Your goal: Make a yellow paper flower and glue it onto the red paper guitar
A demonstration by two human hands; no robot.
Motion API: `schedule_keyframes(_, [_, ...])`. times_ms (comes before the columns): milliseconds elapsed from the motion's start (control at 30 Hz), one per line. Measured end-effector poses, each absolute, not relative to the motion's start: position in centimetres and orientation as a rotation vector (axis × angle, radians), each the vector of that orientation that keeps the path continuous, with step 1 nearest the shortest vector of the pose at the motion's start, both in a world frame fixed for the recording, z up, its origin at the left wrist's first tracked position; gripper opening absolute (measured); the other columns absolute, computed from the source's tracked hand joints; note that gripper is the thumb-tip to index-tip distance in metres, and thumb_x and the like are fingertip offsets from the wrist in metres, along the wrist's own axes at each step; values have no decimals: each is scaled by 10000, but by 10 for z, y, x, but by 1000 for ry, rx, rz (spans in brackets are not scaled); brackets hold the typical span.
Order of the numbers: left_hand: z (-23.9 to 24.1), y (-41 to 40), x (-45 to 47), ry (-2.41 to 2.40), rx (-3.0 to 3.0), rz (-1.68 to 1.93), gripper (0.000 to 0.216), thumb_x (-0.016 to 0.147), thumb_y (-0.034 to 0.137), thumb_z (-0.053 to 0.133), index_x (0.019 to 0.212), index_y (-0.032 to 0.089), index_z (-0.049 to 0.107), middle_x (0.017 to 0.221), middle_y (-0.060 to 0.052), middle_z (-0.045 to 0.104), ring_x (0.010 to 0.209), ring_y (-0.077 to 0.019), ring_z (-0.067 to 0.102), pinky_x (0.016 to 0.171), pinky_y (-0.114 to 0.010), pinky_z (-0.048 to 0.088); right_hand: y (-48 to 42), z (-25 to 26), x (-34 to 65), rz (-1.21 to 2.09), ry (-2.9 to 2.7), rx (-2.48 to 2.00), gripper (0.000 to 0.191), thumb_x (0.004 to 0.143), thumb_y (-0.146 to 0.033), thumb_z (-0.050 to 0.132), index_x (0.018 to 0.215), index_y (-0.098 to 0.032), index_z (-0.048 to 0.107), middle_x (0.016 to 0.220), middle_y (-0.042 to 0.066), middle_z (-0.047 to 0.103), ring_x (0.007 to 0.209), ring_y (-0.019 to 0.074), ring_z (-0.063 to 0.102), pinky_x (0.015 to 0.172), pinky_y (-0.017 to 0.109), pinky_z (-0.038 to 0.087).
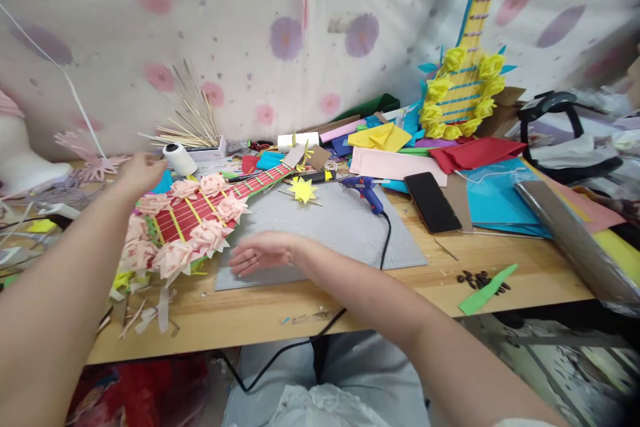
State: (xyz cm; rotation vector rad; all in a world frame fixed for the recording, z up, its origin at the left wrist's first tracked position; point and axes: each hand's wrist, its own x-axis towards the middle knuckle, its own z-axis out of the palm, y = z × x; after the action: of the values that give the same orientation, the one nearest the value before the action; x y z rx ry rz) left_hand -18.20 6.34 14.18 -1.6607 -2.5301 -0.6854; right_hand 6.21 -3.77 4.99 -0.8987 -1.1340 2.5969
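My left hand (140, 172) reaches out past the far left end of a red paper guitar (193, 213) ringed with pink paper flowers, close to a white thread spool (179, 159). Its fingers are turned away from me, so their state is hidden. My right hand (260, 252) lies flat on the grey cutting mat (340, 227) with its fingers stretched out and nothing in it, just right of the guitar's flowers. A yellow paper star (303, 189) rests on the mat near the guitar's neck.
A blue glue gun (364, 191) with a black cord lies on the mat's far side. A black phone (432, 201) sits to the right. Coloured paper sheets (395, 163), a yellow flower guitar (463, 90) and a foil roll (575, 240) crowd the right side. Bamboo sticks (190, 121) stand behind.
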Motion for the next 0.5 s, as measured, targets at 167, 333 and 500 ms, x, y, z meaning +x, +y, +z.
schedule_keyframes(167, [128, 58, -91, -2284, -2161, -853, 463, 727, 294, 533, 1162, 145, 475, 1187, -82, 555, 1022, -215, 531, 873, -355, 409, -26, 63, 160, 2373, -1374, -804, 258, 707, -304, 633, 879, -118, 580, 919, 94, 660, 848, 153, 627, 906, 348, 415])
schedule_keyframes(333, [79, 42, 5, -1920, -2581, -932, 437, 687, 247, 529, 1115, 160, 501, 1156, -96, 554, 1077, -235, 500, 921, -359, 383, -27, 69, 255, 2036, -1589, -1023, 325, 739, -398, 598, 911, -124, 583, 865, 95, 679, 832, 168, 635, 843, 344, 454])
schedule_keyframes(500, [36, 38, 29, -1970, -2408, -1069, 411, 687, 114, 435, 1094, 146, 491, 1127, -106, 550, 1088, -225, 479, 930, -349, 377, -27, 64, 312, 1819, -1659, -1372, 370, 686, -471, 622, 833, -134, 582, 737, 59, 661, 710, 143, 622, 716, 288, 470])
